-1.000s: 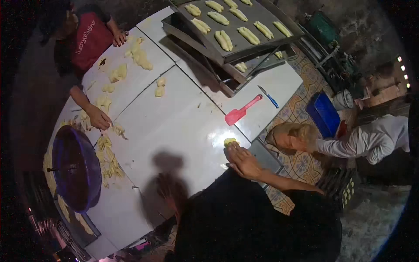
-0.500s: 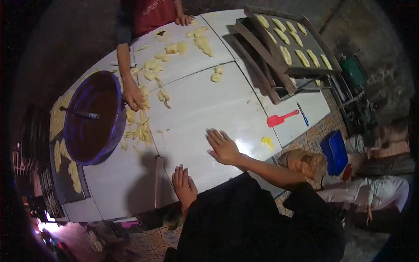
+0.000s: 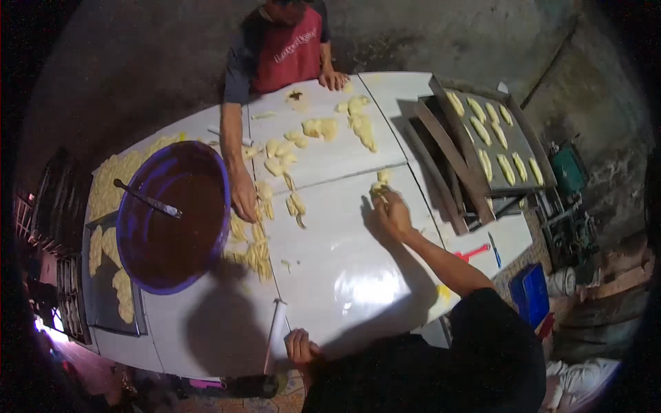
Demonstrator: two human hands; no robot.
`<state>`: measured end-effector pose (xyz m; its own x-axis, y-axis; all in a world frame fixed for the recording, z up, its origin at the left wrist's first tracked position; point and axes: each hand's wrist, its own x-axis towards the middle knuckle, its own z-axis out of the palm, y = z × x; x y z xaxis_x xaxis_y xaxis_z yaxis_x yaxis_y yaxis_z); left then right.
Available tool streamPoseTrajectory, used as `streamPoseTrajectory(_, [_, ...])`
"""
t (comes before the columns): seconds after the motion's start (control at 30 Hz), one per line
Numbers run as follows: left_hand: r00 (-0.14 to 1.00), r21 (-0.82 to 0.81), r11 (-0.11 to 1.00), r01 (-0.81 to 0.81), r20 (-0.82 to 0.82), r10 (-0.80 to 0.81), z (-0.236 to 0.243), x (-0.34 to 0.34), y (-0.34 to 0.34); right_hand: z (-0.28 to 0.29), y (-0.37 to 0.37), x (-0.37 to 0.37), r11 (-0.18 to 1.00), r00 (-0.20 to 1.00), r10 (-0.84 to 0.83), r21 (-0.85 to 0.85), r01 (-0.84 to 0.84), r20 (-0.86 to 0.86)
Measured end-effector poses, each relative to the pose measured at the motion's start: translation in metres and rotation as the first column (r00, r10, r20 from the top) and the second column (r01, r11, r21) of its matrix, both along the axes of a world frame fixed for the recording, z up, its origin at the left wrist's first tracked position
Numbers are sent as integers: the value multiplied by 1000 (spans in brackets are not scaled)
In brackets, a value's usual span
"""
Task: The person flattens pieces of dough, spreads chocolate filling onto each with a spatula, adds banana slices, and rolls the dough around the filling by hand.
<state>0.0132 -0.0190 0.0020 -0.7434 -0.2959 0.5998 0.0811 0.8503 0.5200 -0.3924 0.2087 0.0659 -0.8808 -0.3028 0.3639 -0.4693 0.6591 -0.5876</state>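
My right hand [image 3: 394, 215] reaches across the white table [image 3: 330, 227], its fingers closed at a small lump of dough [image 3: 379, 187]. Another dough lump [image 3: 384, 175] lies just beyond it. By the near edge, my left hand [image 3: 301, 346] has its fingers curled in; what lies under them is hidden. Left of that hand is a long pale bar [image 3: 275, 337], whose kind I cannot make out. Across the table a co-worker's hand [image 3: 243, 196] touches strips of dough [image 3: 256, 256] beside a purple basin [image 3: 224, 237] of brown liquid.
A brush [image 3: 148, 199] lies across the basin. Stacked metal trays [image 3: 544, 155] with shaped dough stand at the far right, near a red spatula [image 3: 474, 253] and a blue-handled knife [image 3: 496, 251]. Another dough tray [image 3: 141, 316] is at left. More dough pieces [image 3: 320, 128] lie at the back.
My right hand has moved from flat on the table, away from me, to the dough lumps. My left hand's fingers have curled in. The view has shifted, showing more of the co-worker.
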Motion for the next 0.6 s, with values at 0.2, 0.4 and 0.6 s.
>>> streamPoseTrajectory(0.2, [999, 16, 999, -39, -9, 39, 6, -15, 10, 1, -7, -27, 981, 989, -147, 125, 147, -4])
streamPoseTrajectory(0.4, [974, 442, 871, -212, 169, 152, 40, -32, 23, 54, -25, 115, 911, 859, 359, -338, -237, 365])
streamPoseTrajectory(0.6, [888, 952, 305, -5, 145, -437, 105, -102, 54, 80, -19, 224, 829, 740, 528, -441, -343, 416])
